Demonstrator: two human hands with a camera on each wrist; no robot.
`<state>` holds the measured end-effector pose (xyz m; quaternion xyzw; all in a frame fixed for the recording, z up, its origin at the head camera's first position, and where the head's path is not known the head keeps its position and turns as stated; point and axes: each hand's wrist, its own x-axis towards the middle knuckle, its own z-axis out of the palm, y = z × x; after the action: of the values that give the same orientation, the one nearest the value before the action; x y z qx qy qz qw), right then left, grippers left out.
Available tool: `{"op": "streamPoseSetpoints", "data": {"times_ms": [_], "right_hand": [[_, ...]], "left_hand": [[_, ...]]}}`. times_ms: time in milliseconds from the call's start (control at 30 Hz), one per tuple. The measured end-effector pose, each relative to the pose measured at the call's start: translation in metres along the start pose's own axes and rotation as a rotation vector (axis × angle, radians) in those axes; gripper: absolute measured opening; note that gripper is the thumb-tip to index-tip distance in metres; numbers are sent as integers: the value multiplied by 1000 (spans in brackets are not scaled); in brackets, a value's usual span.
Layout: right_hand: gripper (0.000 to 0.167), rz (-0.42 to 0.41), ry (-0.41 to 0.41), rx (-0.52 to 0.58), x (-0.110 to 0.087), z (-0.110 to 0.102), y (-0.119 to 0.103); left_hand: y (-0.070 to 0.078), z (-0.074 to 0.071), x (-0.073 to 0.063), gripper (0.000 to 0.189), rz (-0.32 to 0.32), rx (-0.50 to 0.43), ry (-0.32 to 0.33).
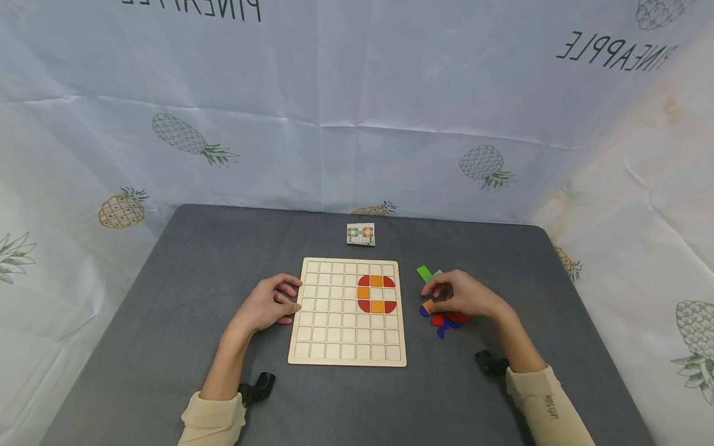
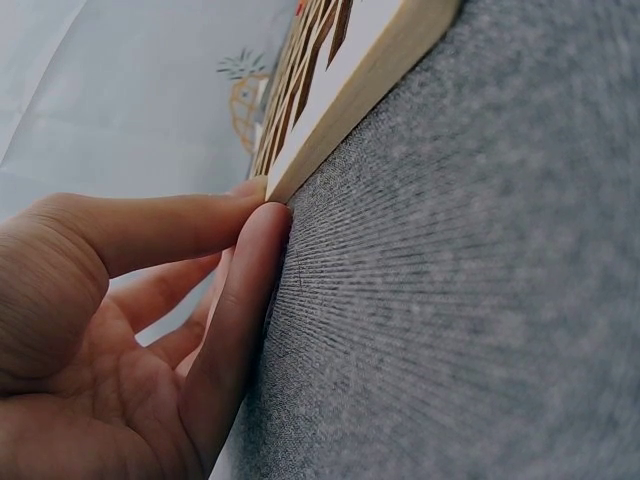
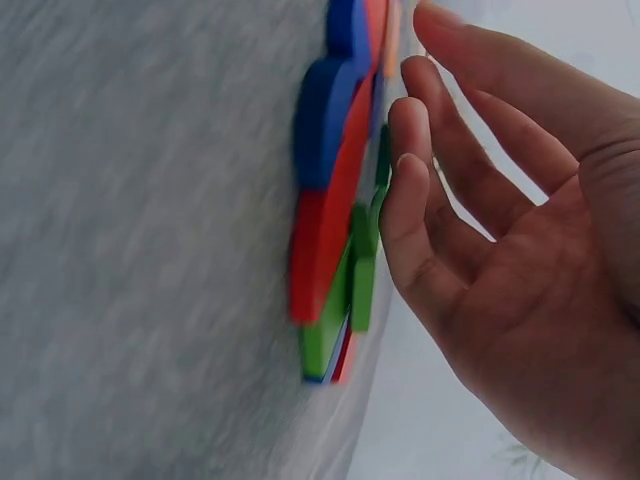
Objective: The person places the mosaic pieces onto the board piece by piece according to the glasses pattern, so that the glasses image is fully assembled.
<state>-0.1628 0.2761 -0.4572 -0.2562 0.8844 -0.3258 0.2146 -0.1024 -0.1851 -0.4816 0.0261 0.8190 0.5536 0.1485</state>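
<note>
A wooden grid board (image 1: pixel 312 334) lies flat on the table, with red rounded pieces (image 1: pixel 364 281) and orange squares (image 1: pixel 377 306) set in a C-like ring on its right side. My left hand (image 1: pixel 273 301) is at the board's left edge; in the left wrist view its thumb (image 2: pixel 190 222) touches the edge. My right hand (image 1: pixel 462 294) hovers over a loose pile of pieces, fingers loosely bent and apart. Close to its thumb tip is an orange piece (image 1: pixel 427 305). Blue (image 3: pixel 325 120), red (image 3: pixel 318 250) and green (image 3: pixel 362 280) pieces lie below the fingers.
A small printed card (image 1: pixel 361 234) with a coloured pattern lies behind the board. The dark grey table (image 1: pixel 234 248) ends at a pineapple-print cloth (image 1: pixel 334 161) at the back. Dark wrist cameras (image 1: pixel 258 388) sit by both forearms.
</note>
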Motion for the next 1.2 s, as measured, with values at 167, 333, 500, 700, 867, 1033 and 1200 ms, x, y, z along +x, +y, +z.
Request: {"op": "streamPoseSetpoints", "data": {"times_ms": [167, 333, 500, 700, 867, 1033, 1200], "right_hand": [[26, -7, -5, -29, -3, -1, 7], [25, -24, 8, -36, -2, -1, 11], [27, -37, -10, -16, 1, -4, 17], [28, -54, -60, 21, 5, -10, 24], [25, -61, -81, 27, 7, -11, 26], [21, -69, -78, 31, 8, -11, 25], [20, -69, -66, 27, 8, -9, 24]], "left_hand": [[0, 0, 0, 49, -9, 0, 2], [0, 1, 2, 47, -31, -2, 8], [1, 1, 1, 48, -29, 2, 6], [2, 0, 0, 51, -4, 1, 3], [2, 0, 0, 50, -3, -1, 1], [1, 0, 1, 48, -23, 1, 3], [2, 0, 1, 48, -23, -3, -4]]}}
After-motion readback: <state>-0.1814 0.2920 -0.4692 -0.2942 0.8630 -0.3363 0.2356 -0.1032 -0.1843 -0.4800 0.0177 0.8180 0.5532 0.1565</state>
